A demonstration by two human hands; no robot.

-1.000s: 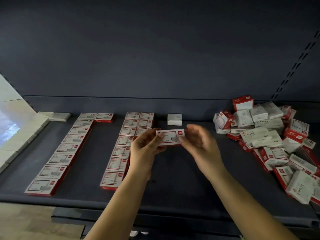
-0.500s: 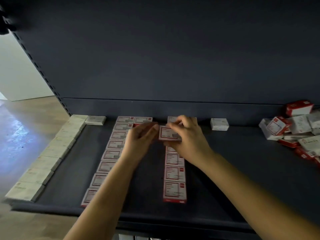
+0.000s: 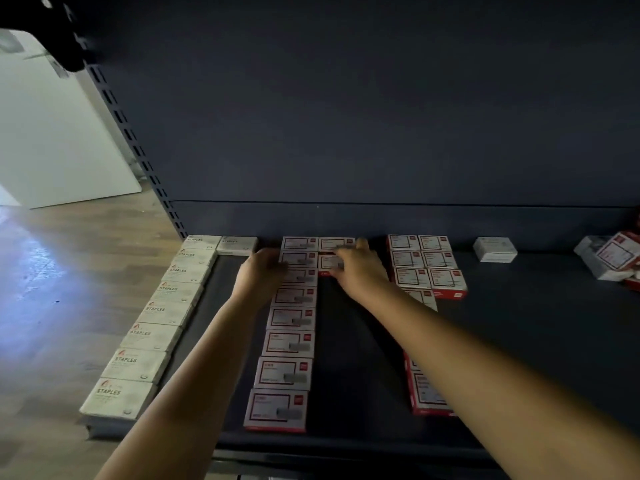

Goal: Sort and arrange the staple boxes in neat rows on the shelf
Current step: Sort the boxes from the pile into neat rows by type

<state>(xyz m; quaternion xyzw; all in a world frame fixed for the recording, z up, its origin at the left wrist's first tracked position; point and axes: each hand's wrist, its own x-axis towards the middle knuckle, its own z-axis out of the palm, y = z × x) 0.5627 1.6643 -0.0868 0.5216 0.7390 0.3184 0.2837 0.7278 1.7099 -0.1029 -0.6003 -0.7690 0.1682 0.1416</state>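
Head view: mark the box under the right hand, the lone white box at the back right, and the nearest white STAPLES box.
Box under the right hand [image 3: 328,263], head view, on its exposed top face.
Lone white box [image 3: 494,247], head view, top face centre.
Nearest white STAPLES box [image 3: 116,396], head view, printed top face.

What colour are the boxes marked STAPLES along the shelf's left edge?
Plain off-white, with dark lettering and a small reddish mark: the STAPLES boxes show best in the head view.

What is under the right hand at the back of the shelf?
Under the right hand lies a red-and-white staple box, second in a short column beside the long red row. Only its left part shows; the fingers cover the rest, so the grip is unclear.
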